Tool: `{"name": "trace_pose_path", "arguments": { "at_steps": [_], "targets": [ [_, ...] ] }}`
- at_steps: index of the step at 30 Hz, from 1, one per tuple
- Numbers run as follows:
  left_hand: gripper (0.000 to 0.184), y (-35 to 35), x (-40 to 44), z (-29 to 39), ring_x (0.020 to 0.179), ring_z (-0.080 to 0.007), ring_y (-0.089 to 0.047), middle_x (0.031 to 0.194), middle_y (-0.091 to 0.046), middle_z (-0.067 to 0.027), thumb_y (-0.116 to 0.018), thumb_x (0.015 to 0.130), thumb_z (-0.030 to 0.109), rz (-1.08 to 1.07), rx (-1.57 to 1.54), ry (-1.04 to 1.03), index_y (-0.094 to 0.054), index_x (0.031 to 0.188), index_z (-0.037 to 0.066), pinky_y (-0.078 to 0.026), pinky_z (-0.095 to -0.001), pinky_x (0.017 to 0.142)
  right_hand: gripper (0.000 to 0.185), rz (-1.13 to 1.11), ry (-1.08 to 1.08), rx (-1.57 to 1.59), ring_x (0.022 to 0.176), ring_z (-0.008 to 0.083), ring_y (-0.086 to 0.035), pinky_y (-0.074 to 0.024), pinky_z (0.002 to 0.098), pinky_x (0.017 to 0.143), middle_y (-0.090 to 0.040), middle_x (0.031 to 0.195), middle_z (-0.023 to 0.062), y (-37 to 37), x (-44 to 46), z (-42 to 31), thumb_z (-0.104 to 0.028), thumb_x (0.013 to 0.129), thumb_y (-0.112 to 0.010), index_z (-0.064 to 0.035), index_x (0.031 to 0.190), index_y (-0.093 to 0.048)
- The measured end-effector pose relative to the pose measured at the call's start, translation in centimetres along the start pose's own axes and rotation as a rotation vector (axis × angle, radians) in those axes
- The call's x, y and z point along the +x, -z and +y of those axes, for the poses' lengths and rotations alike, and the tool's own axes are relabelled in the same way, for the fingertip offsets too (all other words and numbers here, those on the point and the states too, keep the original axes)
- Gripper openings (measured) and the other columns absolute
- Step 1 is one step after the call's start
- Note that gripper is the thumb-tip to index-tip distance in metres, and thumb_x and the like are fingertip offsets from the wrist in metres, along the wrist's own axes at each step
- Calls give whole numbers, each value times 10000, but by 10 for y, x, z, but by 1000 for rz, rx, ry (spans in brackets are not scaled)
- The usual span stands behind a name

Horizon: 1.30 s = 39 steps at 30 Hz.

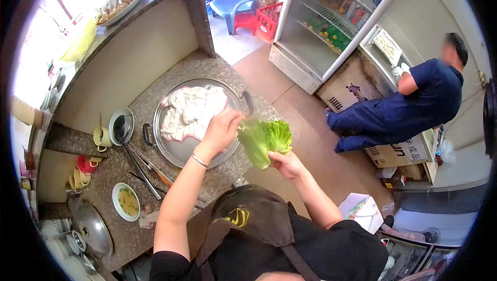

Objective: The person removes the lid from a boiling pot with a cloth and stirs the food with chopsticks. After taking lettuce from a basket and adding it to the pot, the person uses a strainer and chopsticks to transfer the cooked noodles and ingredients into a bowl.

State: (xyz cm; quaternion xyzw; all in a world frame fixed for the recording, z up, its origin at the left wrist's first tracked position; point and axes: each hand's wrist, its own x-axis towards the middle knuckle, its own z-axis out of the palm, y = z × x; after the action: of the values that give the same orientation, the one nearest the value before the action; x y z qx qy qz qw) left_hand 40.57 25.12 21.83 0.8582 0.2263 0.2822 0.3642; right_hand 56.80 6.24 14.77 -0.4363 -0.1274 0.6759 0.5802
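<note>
My right hand [287, 165] grips a green head of lettuce [263, 140] from below, thumb on its leaves. Bent fingers of my left hand [223, 128], with a bracelet at the wrist, pinch the lettuce's upper left end, which is slightly blurred. Below my left hand is a wide round metal pan [191, 158] with two dark handles. A crumpled white cloth with a red edge [189, 111] lies in the pan, partly hidden by my left hand.
On the stone counter [150, 92] stand a soup bowl [126, 202], tongs [142, 169], a dark-filled bowl [122, 124], cups [83, 173] and a metal lid [93, 227]. A co-worker [414, 97] stands right by a freezer [354, 82]; a glass-door fridge [331, 22] is behind.
</note>
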Motion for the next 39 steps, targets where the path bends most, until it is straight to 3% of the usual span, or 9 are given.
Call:
{"name": "trace_pose_path", "arguments": {
  "at_steps": [6,9,14,22,26,30,32,35,39],
  "targets": [
    [126,18,-20,-7,691,-168,-591,780,-591,-111,-474,899,100,287,-136,306,-531,875,-9,-467,-317,604,375,-48,-45,-44,955,173,-567,-473,343,817,-578,1082,37,-22,-2,-10,-122,821,-622,-81,1173,-502],
    [162,28,-36,-10,715,-83,-560,835,-597,-26,-458,929,161,140,-601,464,-538,913,22,-462,-231,611,368,-114,-69,-59,973,173,-558,-468,344,833,-568,1100,46,-35,4,-9,-109,827,-610,-70,1176,-498],
    [158,46,-53,17,750,-65,-551,849,-603,-14,-554,881,179,77,-503,509,-557,904,23,-460,-235,664,372,-212,-159,-118,980,166,-550,-466,326,828,-558,1108,45,-57,10,-4,-98,831,-600,-67,1186,-491],
    [142,70,-111,8,837,-286,-600,883,-620,-151,-590,761,68,161,267,212,-597,887,4,-465,-342,755,391,-210,-261,-499,932,155,-560,-472,309,791,-566,1073,52,-75,21,14,-122,821,-617,-53,1184,-488],
    [124,93,-156,22,834,-266,-601,888,-628,-120,-611,785,109,534,259,353,-609,871,20,-470,-354,777,374,-174,-202,-459,887,169,-575,-481,322,773,-574,1063,81,-99,11,25,-106,827,-605,-24,1172,-484],
    [139,104,-263,26,769,-110,-575,843,-603,-29,-607,843,133,751,-518,647,-580,930,28,-489,-261,669,473,-290,-237,-368,1062,247,-524,-471,444,814,-510,1194,73,-107,18,53,-40,827,-569,-102,1265,-402],
    [140,88,-337,18,747,-84,-562,832,-589,-18,-592,860,138,871,-622,657,-570,947,30,-488,-229,636,482,-291,-181,-328,969,246,-562,-497,423,735,-526,1149,94,-133,14,72,-30,832,-559,-86,1273,-373],
    [146,54,-443,41,725,-123,-581,832,-596,-33,-599,856,133,935,-658,910,-571,937,15,-502,-261,647,490,-348,-235,-403,967,246,-566,-499,423,746,-528,1151,95,-169,-4,83,-33,833,-561,-80,1282,-370],
    [168,-23,-607,23,674,-120,-566,749,-583,-44,-619,830,141,1412,-943,1220,-603,918,-2,-459,-261,541,453,-375,-228,-506,987,239,-563,-494,425,760,-542,1148,84,-228,-19,121,-44,838,-562,-81,1260,-403]
  ]
}}
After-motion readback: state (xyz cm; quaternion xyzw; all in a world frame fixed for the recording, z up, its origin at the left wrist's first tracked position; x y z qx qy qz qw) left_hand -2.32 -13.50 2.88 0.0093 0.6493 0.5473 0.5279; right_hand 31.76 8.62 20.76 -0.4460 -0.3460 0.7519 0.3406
